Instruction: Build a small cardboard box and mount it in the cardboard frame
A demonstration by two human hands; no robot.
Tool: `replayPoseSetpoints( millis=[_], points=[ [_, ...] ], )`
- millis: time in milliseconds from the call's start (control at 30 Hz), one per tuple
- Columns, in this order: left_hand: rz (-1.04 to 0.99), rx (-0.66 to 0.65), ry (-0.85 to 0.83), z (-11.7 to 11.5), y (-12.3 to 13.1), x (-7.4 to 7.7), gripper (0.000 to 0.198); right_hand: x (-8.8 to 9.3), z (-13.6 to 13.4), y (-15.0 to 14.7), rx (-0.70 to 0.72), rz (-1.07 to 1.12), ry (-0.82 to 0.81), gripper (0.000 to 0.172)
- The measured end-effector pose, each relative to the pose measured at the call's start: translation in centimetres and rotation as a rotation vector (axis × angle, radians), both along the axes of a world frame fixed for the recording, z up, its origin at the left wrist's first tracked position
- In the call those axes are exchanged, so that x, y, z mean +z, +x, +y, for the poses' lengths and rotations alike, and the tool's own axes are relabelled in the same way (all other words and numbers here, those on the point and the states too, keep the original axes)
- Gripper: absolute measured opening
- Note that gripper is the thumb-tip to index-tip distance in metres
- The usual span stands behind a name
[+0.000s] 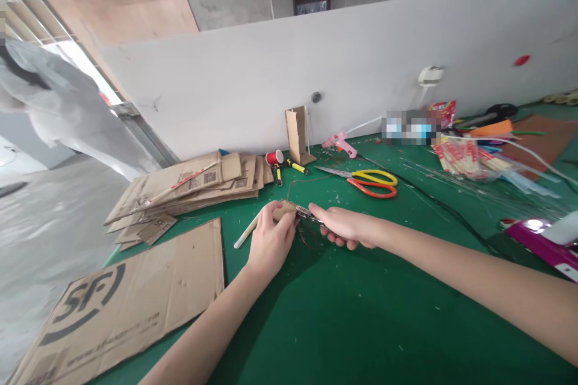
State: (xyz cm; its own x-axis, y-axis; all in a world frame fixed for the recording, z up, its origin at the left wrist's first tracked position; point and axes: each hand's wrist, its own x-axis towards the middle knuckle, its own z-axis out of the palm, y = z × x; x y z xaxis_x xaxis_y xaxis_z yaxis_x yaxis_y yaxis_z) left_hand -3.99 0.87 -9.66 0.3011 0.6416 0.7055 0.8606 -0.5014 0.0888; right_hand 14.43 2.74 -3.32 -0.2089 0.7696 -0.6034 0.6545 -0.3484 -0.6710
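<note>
My left hand [272, 237] is closed on a small piece of cardboard [284, 212] above the green table. My right hand [345, 225] is wrapped round a dark metal plier-like tool [308, 213], whose tip meets the right edge of the cardboard piece. The fingers hide its handles. Thin brown wire [309, 239] trails below the tool, and another strand runs up towards the scissors. A pale stick [246, 233] lies just left of my left hand. Scissors [361, 178] with yellow and orange handles lie open beyond my right hand.
Stacked cardboard [189, 183] and a large cardboard sheet [149, 301] lie at left. Behind are a red spool [273, 157], a standing cardboard piece [295, 135] and a pink glue gun [343, 144] with a black cord. Wooden sticks [465, 156] are at right. A person [67, 102] stands at far left.
</note>
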Motion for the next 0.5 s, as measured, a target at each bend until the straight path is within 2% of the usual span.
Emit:
replayPoseSetpoints(
  millis=[100,233,300,400,500],
  points=[
    [-0.007,0.005,-0.001,-0.1,0.0,0.0,0.014,0.1,0.0,0.1,-0.040,0.066,-0.094,0.063],
    [-0.048,0.021,-0.036,-0.1,-0.2,-0.1,0.015,-0.1,0.5,0.6,-0.074,0.254,-0.360,0.068],
    [-0.072,0.025,-0.053,-0.1,-0.3,-0.1,0.016,-0.3,0.9,0.8,-0.066,0.331,-0.442,0.069],
    [-0.091,0.017,-0.061,-0.1,-0.4,0.0,0.019,-0.6,1.1,0.9,-0.068,0.367,-0.452,0.069],
    [-0.096,0.008,-0.055,-0.1,-0.3,0.0,0.019,-0.6,0.9,0.7,-0.074,0.293,-0.359,0.070]
  ],
)
